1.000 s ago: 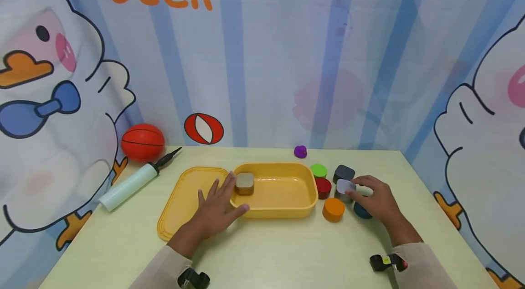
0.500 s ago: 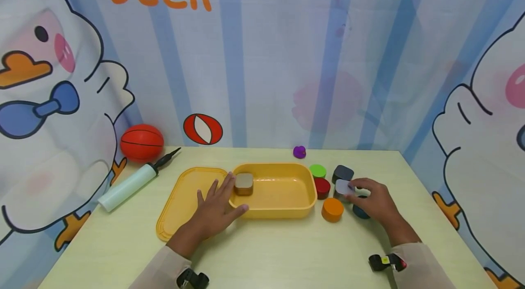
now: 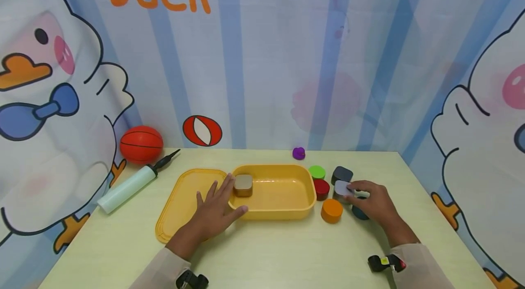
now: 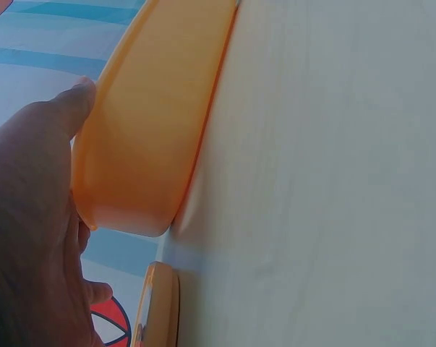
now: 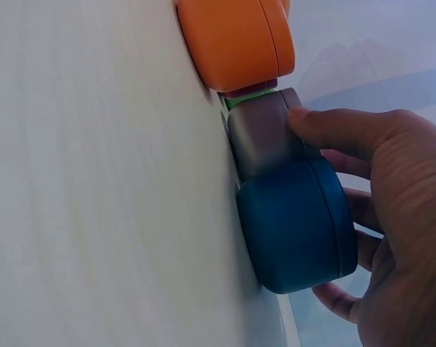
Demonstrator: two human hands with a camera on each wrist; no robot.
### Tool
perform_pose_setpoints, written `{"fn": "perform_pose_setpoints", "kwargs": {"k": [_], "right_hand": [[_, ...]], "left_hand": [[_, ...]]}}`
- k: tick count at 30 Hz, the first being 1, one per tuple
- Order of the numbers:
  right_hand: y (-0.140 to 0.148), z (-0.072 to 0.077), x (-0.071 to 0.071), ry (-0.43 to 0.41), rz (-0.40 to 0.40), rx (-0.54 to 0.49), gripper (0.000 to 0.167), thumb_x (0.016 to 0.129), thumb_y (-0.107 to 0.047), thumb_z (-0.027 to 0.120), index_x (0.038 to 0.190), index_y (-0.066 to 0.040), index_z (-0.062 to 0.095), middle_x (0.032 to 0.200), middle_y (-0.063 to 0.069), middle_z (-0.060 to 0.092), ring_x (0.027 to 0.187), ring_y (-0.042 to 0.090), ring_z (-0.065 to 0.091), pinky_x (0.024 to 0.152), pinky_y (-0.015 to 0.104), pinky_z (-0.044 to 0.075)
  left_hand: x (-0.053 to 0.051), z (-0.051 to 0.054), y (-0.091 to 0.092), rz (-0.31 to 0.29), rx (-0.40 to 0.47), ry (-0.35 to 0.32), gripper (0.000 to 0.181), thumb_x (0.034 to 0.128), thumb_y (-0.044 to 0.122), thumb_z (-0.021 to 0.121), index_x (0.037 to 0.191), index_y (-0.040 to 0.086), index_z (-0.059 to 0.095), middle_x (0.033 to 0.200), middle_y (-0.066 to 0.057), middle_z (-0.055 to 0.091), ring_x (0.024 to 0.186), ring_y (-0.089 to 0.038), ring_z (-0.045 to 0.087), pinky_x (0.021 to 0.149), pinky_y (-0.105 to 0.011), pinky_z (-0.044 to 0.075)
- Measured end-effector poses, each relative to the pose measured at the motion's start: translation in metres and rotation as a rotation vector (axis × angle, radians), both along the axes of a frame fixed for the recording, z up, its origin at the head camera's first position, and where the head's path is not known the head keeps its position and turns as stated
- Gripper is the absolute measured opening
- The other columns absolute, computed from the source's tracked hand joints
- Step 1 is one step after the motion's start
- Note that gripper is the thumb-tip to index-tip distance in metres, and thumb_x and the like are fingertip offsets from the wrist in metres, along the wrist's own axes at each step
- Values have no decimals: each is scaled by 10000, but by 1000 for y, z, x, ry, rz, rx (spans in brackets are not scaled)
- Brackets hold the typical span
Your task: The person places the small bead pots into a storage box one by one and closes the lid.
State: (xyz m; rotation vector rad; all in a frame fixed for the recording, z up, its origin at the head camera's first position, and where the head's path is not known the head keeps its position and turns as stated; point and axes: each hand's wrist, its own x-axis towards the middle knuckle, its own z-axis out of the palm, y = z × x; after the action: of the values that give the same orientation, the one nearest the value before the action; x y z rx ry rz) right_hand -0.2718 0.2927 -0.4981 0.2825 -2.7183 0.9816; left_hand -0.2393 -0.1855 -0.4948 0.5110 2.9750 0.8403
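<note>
My right hand point(image 3: 375, 200) pinches a small grey lidded container point(image 3: 342, 192) between thumb and finger; it stands on the table. Beside it in the right wrist view are a dark blue round container point(image 5: 297, 224), close to the curled other fingers, and an orange round one point(image 5: 236, 43). My left hand point(image 3: 217, 209) rests with spread, straight fingers on the left end of a yellow rectangular box point(image 3: 272, 214). In the left wrist view its thumb touches the rim of the box. One beige container point(image 3: 243, 185) sits inside the box at the left.
A yellow lid point(image 3: 188, 202) lies left of the box, partly under the left hand. Right of the box stand red point(image 3: 321, 189), green point(image 3: 317, 172) and dark grey point(image 3: 342, 174) containers. Farther off are a purple object point(image 3: 299, 153), a hand pump point(image 3: 129, 188) and a red ball point(image 3: 141, 144).
</note>
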Motion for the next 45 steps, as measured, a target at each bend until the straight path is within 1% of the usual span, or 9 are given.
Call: {"fn": "perform_pose_setpoints", "kwargs": {"k": [8, 18, 29, 31, 33, 35, 37, 41, 45], "right_hand": [[1, 1, 0, 37, 4, -34, 331, 969, -170, 851, 1269, -36, 813, 1367, 253, 748, 1273, 508, 692, 1056, 679, 566], [-4, 5, 4, 87, -16, -48, 315, 943, -153, 870, 1229, -30, 826, 1323, 249, 768, 1251, 505, 707, 1055, 690, 557], [-12, 6, -1, 287, -37, -96, 290, 882, -38, 900, 1166, -22, 845, 1255, 235, 794, 1194, 479, 738, 1022, 678, 572], [-14, 8, -2, 322, -38, -92, 288, 878, -45, 908, 1159, -25, 848, 1257, 224, 797, 1189, 465, 746, 1046, 589, 593], [-16, 11, -3, 358, -37, -96, 288, 869, -47, 916, 1148, -26, 849, 1257, 212, 800, 1185, 451, 751, 1075, 368, 587], [-19, 13, -4, 397, -31, -96, 284, 857, -41, 924, 1131, -27, 852, 1253, 204, 802, 1176, 445, 755, 1069, 158, 491], [-21, 14, -5, 432, -19, -94, 287, 842, -24, 929, 1119, -26, 852, 1247, 203, 804, 1160, 440, 757, 1033, 23, 356], [-27, 15, -5, 473, 22, -110, 306, 812, 5, 940, 1104, -14, 850, 1242, 213, 802, 1132, 430, 759, 1041, -17, 325], [-37, 17, -3, 459, 41, -145, 287, 824, -3, 935, 1097, -18, 848, 1269, 217, 792, 1181, 433, 745, 1058, -25, 332]], "left_hand": [[-3, -2, 0, 6, -17, 9, 973, 1064, 724, 506, 1781, 207, 98, 1868, 39, 23, 1703, -513, 72, 1202, -911, -55], [0, 0, 0, 2, -1, 3, 965, 1071, 710, 508, 1780, 204, 94, 1870, 25, 28, 1702, -517, 63, 1195, -913, -74], [1, 3, 1, -8, 13, -6, 960, 1076, 697, 511, 1780, 198, 91, 1870, 20, 24, 1703, -517, 47, 1194, -911, -88], [0, 3, 1, -4, 8, -7, 960, 1077, 698, 508, 1781, 202, 84, 1869, 29, 13, 1704, -513, 42, 1196, -909, -89], [0, 3, 1, -3, 8, -7, 961, 1075, 698, 511, 1780, 206, 83, 1868, 36, 6, 1705, -510, 38, 1196, -909, -89], [-1, 3, 1, -2, 3, -4, 962, 1074, 702, 510, 1780, 208, 83, 1868, 41, 4, 1706, -505, 39, 1200, -907, -85], [-2, 3, 1, -4, 1, -2, 962, 1073, 702, 511, 1780, 207, 85, 1868, 35, 8, 1706, -505, 38, 1201, -907, -84], [-2, 2, 2, -9, 3, 1, 964, 1073, 701, 513, 1780, 197, 93, 1870, 21, 18, 1705, -508, 44, 1200, -908, -84], [1, 0, 1, -8, 12, -2, 959, 1074, 694, 518, 1779, 196, 100, 1869, 26, 22, 1704, -510, 48, 1197, -909, -87]]}}
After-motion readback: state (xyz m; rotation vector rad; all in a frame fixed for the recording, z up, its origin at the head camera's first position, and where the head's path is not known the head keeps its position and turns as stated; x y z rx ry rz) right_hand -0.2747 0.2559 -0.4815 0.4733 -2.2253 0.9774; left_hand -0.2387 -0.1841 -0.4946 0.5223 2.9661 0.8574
